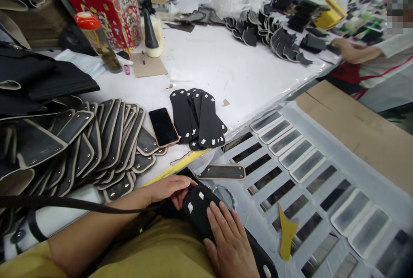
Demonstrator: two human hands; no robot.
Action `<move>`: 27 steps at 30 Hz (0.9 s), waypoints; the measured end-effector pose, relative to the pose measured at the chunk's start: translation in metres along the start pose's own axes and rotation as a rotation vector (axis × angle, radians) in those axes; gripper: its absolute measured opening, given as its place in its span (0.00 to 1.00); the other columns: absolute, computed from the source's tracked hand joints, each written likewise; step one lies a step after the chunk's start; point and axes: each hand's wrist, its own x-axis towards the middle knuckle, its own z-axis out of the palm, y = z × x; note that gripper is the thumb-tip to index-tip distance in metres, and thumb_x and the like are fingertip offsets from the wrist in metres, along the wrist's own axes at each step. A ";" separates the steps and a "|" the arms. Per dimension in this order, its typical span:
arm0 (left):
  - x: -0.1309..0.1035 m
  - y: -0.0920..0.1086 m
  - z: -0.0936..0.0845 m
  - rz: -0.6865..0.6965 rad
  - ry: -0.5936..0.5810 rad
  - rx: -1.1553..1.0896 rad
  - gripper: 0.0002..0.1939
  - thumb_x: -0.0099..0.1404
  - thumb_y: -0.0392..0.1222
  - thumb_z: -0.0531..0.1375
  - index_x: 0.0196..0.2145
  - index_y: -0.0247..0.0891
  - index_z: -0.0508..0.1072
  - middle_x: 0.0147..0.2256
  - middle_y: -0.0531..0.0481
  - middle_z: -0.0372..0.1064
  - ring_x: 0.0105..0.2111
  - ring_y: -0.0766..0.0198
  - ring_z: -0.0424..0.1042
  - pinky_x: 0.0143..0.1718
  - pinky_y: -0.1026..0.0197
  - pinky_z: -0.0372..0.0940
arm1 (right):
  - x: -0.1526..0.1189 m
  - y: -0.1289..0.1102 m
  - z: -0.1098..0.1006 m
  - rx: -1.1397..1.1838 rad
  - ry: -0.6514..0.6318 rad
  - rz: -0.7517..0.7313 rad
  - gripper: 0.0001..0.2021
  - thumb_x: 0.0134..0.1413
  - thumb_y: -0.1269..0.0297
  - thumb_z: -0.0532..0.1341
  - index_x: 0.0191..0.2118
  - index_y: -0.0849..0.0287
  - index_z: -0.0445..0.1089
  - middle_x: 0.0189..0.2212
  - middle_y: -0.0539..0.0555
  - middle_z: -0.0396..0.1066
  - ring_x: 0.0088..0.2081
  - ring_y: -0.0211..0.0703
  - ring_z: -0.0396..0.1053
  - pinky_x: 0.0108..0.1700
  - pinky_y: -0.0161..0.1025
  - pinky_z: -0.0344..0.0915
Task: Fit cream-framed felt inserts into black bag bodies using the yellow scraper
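Observation:
A long black piece (199,215) with white patches near its ends lies across my lap, at the bottom centre. My left hand (176,188) pinches its upper left edge, fingers curled together. Flat on top of the piece rests my right hand (227,237), fingers stretched out. Just beyond, a dark strip with beige edging (222,171) lies at the edge of the rack. Similar black pieces (207,116) are fanned out on the white table (206,63), beside a phone (163,127).
Edged dark pieces (112,140) pile up on the left. A slatted rack (258,209) on the right holds pale-rimmed strips (308,165) and a yellow cutout (287,233). A bottle (100,45) and red box (109,9) stand behind. A person's arm (358,52) reaches in at right.

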 end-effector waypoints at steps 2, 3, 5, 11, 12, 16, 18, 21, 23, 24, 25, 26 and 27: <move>-0.001 0.003 -0.001 -0.019 0.018 -0.044 0.29 0.65 0.60 0.44 0.49 0.34 0.67 0.21 0.53 0.62 0.21 0.64 0.69 0.24 0.60 0.68 | 0.003 0.001 0.000 0.005 0.014 -0.002 0.21 0.57 0.58 0.53 0.54 0.59 0.64 0.58 0.49 0.59 0.58 0.47 0.54 0.60 0.43 0.40; -0.001 0.005 0.000 -0.015 0.036 -0.003 0.29 0.64 0.61 0.45 0.49 0.35 0.67 0.21 0.54 0.62 0.20 0.65 0.68 0.22 0.61 0.68 | 0.005 0.001 0.000 0.007 0.013 -0.007 0.20 0.58 0.59 0.52 0.54 0.58 0.64 0.58 0.48 0.59 0.58 0.47 0.53 0.60 0.43 0.40; -0.001 0.010 0.005 0.007 0.072 0.171 0.27 0.61 0.59 0.52 0.49 0.36 0.67 0.22 0.54 0.63 0.18 0.67 0.67 0.19 0.65 0.65 | 0.006 0.000 0.000 0.005 -0.006 -0.006 0.20 0.58 0.60 0.52 0.55 0.57 0.64 0.58 0.47 0.58 0.59 0.47 0.53 0.60 0.43 0.41; -0.003 0.016 0.021 0.041 0.143 0.467 0.21 0.59 0.49 0.57 0.49 0.38 0.68 0.26 0.54 0.63 0.19 0.68 0.65 0.17 0.68 0.62 | -0.009 0.000 -0.008 -0.014 -0.061 0.036 0.22 0.58 0.59 0.53 0.58 0.56 0.60 0.61 0.46 0.54 0.61 0.49 0.49 0.60 0.46 0.45; -0.003 0.015 0.022 0.039 0.149 0.467 0.21 0.59 0.49 0.56 0.49 0.37 0.67 0.26 0.53 0.63 0.20 0.68 0.65 0.17 0.68 0.62 | -0.016 0.001 -0.011 -0.015 -0.061 0.041 0.22 0.58 0.60 0.53 0.58 0.56 0.60 0.61 0.46 0.54 0.61 0.49 0.48 0.60 0.46 0.45; -0.004 0.013 0.027 0.010 0.179 0.478 0.23 0.59 0.50 0.56 0.50 0.36 0.66 0.28 0.52 0.65 0.18 0.69 0.63 0.17 0.68 0.62 | -0.049 0.008 -0.022 -0.019 -0.038 0.089 0.22 0.57 0.60 0.55 0.57 0.54 0.60 0.59 0.45 0.57 0.61 0.49 0.49 0.59 0.46 0.48; -0.004 0.011 0.030 -0.006 0.171 0.477 0.24 0.59 0.50 0.56 0.50 0.36 0.65 0.30 0.51 0.67 0.18 0.70 0.63 0.18 0.67 0.62 | -0.068 0.011 -0.027 -0.029 -0.028 0.120 0.22 0.57 0.59 0.55 0.57 0.55 0.61 0.58 0.46 0.59 0.60 0.49 0.50 0.59 0.45 0.49; -0.004 0.007 0.033 -0.010 0.164 0.479 0.26 0.59 0.52 0.56 0.52 0.37 0.64 0.35 0.48 0.69 0.21 0.67 0.66 0.19 0.67 0.63 | -0.096 0.013 -0.035 -0.044 -0.037 0.158 0.23 0.56 0.57 0.55 0.57 0.55 0.61 0.57 0.47 0.60 0.60 0.49 0.51 0.59 0.46 0.49; -0.004 0.006 0.032 -0.026 0.177 0.505 0.28 0.59 0.54 0.55 0.53 0.37 0.63 0.39 0.46 0.70 0.25 0.64 0.68 0.20 0.66 0.64 | -0.112 0.013 -0.041 -0.050 -0.055 0.188 0.23 0.56 0.56 0.55 0.57 0.56 0.61 0.57 0.47 0.60 0.60 0.49 0.50 0.59 0.47 0.49; -0.003 0.007 0.031 -0.043 0.180 0.532 0.28 0.59 0.54 0.55 0.54 0.37 0.63 0.41 0.45 0.69 0.27 0.62 0.70 0.21 0.65 0.65 | -0.119 0.012 -0.044 -0.051 -0.065 0.203 0.23 0.56 0.55 0.55 0.57 0.56 0.61 0.57 0.47 0.60 0.60 0.50 0.51 0.59 0.48 0.49; -0.003 0.009 0.029 -0.058 0.174 0.575 0.29 0.59 0.55 0.54 0.54 0.37 0.62 0.42 0.45 0.69 0.29 0.60 0.71 0.22 0.64 0.66 | -0.124 0.012 -0.047 -0.049 -0.072 0.216 0.23 0.57 0.55 0.55 0.57 0.56 0.61 0.57 0.47 0.60 0.60 0.50 0.51 0.60 0.48 0.48; -0.003 0.012 0.027 -0.061 0.159 0.641 0.29 0.59 0.55 0.54 0.54 0.37 0.63 0.43 0.44 0.69 0.31 0.58 0.71 0.25 0.62 0.67 | -0.127 0.012 -0.050 -0.043 -0.075 0.228 0.22 0.57 0.56 0.55 0.56 0.56 0.62 0.57 0.47 0.61 0.60 0.50 0.51 0.60 0.49 0.48; -0.004 0.016 0.025 -0.035 0.154 0.727 0.28 0.59 0.55 0.54 0.54 0.38 0.64 0.44 0.45 0.69 0.34 0.56 0.71 0.30 0.60 0.68 | -0.129 0.011 -0.052 -0.035 -0.075 0.242 0.21 0.57 0.56 0.54 0.55 0.55 0.63 0.56 0.47 0.62 0.60 0.50 0.51 0.60 0.50 0.47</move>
